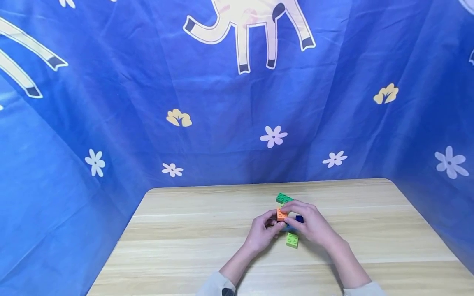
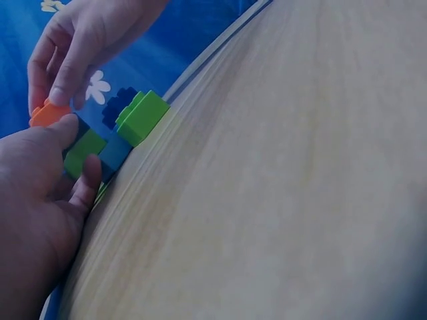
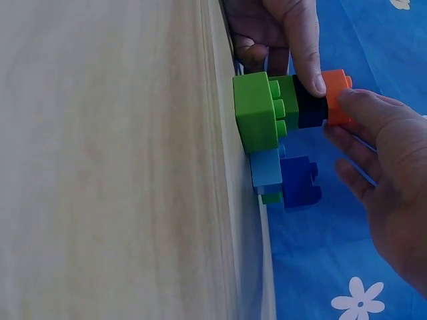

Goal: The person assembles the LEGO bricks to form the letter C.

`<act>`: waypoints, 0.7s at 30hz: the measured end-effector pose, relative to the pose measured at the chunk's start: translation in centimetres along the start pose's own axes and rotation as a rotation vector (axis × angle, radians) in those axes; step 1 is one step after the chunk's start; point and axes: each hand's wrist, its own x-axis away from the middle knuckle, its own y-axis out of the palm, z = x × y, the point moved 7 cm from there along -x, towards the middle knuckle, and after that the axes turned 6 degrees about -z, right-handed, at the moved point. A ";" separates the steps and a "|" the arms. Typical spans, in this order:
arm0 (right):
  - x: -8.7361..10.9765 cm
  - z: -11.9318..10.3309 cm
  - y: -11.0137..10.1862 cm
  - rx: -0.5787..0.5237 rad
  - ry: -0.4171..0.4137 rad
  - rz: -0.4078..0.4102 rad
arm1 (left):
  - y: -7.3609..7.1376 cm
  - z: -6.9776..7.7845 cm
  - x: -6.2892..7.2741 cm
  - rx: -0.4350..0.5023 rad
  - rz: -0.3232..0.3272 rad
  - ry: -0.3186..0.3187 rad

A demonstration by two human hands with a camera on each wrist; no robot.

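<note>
An orange toy building brick (image 1: 282, 215) tops a stack, with a dark brick (image 3: 310, 102) and a green brick (image 3: 287, 100) under it. My right hand (image 1: 312, 224) pinches the orange brick between thumb and fingers. From the other side my left hand (image 1: 261, 233) holds the stack, its thumb against the dark brick in the right wrist view. Beside the stack are a light green brick (image 1: 292, 240), a light blue brick (image 3: 266, 170) and a dark blue brick (image 3: 299, 181). Farther back lies a green brick (image 1: 284, 198). My hands partly hide how these bricks join.
The bricks are on a wooden table (image 1: 177, 230), right of its middle. Behind and beside the table hangs a blue cloth (image 1: 222, 144) with white flowers and animal figures.
</note>
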 end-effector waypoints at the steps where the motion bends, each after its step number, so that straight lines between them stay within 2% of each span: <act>1: 0.0 0.0 0.1 0.000 0.001 -0.003 | 0.0 0.0 0.0 0.003 0.001 -0.002; 9: 0.0 0.0 0.3 0.032 -0.021 0.009 | -0.1 -0.1 0.2 0.030 0.017 -0.034; 21: 0.2 0.6 0.6 -0.047 0.025 -0.005 | -0.1 -0.1 0.2 0.004 0.026 -0.035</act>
